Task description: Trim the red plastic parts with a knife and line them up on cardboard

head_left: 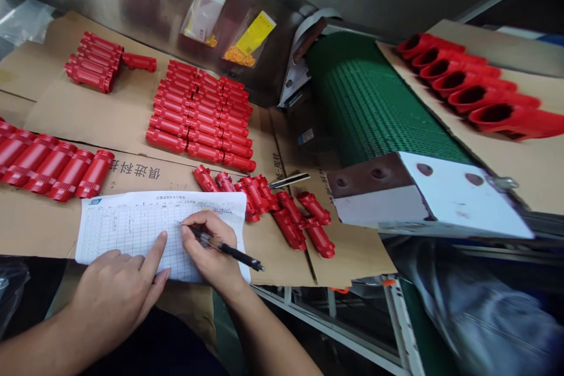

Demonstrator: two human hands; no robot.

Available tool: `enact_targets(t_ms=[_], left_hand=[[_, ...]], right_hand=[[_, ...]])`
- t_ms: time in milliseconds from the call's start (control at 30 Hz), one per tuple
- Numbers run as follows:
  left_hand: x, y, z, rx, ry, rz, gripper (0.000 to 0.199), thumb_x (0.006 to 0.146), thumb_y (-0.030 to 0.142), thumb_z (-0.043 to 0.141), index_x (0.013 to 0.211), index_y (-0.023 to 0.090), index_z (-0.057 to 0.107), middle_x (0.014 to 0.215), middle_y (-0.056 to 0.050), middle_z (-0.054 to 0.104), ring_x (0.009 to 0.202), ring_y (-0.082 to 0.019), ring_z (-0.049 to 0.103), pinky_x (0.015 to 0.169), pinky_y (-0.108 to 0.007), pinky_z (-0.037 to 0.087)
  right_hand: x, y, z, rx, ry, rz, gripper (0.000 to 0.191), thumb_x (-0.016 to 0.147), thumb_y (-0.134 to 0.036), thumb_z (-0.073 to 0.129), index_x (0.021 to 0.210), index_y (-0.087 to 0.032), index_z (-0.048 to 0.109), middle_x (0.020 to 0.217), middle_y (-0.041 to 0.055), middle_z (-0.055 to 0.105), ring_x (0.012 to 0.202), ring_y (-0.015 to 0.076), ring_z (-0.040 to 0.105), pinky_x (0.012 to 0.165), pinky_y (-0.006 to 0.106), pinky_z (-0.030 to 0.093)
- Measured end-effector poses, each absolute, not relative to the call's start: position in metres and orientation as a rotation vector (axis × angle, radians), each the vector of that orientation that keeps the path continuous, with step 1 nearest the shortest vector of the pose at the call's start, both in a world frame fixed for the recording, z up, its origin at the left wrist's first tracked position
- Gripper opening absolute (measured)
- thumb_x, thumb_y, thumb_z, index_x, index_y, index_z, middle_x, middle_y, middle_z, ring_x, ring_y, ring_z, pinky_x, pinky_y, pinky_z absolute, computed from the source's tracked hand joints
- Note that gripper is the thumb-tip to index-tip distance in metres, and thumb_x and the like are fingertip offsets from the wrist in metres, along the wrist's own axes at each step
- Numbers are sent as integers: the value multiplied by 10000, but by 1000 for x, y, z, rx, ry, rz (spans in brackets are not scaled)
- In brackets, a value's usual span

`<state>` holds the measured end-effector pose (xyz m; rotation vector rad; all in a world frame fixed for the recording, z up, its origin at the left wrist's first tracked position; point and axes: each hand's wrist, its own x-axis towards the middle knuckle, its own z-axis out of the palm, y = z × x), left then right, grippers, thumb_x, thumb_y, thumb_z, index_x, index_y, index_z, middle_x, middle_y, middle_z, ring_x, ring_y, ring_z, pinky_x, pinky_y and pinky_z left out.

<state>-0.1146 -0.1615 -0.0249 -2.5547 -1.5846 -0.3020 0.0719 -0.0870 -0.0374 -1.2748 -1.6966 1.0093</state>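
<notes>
White paper (145, 220) under left hand (112, 282) reaches cardboard's (277, 264) near edge

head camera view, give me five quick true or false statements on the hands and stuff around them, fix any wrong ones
1. The right hand holds a pen. True.
2. The left hand grips a red tube. False: it is over the printed sheet, holding no tube.
3. The bag with the yellow label has orange pieces in it. True.
4. The ridged belt is blue. False: it is green.
5. Open-ended red parts stand in a row to the right of the belt in the picture. True.
</notes>
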Motion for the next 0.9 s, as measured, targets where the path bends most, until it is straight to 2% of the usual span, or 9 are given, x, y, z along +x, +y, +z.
enact_targets(t_ms=[100,200,667,900], left_hand=[[-115,-163,-28,-2529,-1606,-369,586,1140,302,287,1186,79,827,491,-20,625,413,-217,628,474,-349,454],[-113,-162,-30,-2525,-1610,-469,593,1140,305,287,1110,93,839,490,-11,617,394,-212,609,456,-365,446],[-112,-158,-24,-2536,-1622,-516,600,1152,272,272,1160,52,830,471,-6,604,377,-205,606,461,-380,421],[-112,-160,-27,-2544,-1634,-494,610,1149,275,274,1105,56,842,485,-18,609,390,-204,611,467,-378,433]], right_hand=[[67,-90,-40,-1168,-1808,1026,39,908,-214,717,893,-225,752,808,9,755,693,152,691,658,249,558],[62,-93,-44,-1170,-1847,952,75,931,-208,682,869,-222,723,786,6,746,688,152,687,663,249,555],[59,-95,-49,-1197,-1900,893,114,954,-195,651,850,-223,689,769,-3,729,693,151,675,683,249,536],[60,-95,-49,-1198,-1892,919,108,956,-199,660,855,-217,691,769,-5,717,691,144,669,679,238,527]])
